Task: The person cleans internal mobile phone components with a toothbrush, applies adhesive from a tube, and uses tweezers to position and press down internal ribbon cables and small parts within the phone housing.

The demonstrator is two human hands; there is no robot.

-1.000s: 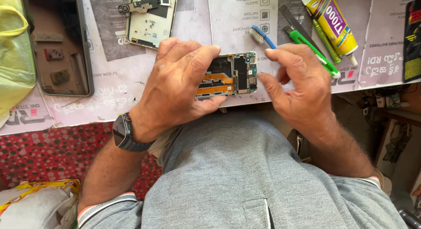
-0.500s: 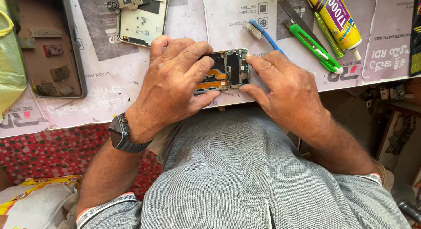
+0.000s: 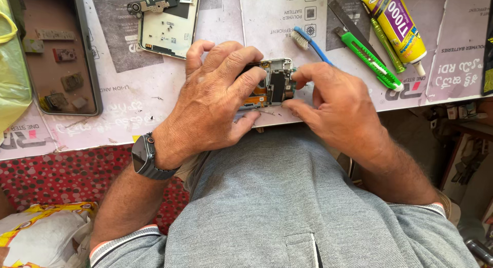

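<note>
the left hand (image 3: pixel 213 101) is gripping an opened phone frame (image 3: pixel 272 83) on the worktable (image 3: pixel 154 103), while the right hand (image 3: pixel 334 106) is pinching its end beside a blue toothbrush (image 3: pixel 308 42).

A phone repair bench. Upper centre: an opened phone frame (image 3: pixel 167 21) with bare circuitry. Upper left: a tray (image 3: pixel 56 52) of small loose parts. Upper right: a green utility knife (image 3: pixel 370 60), a glue tube (image 3: pixel 395 24) and a blue brush (image 3: pixel 308 42), all on a printed paper-covered worktop (image 3: pixel 128 109).
</note>
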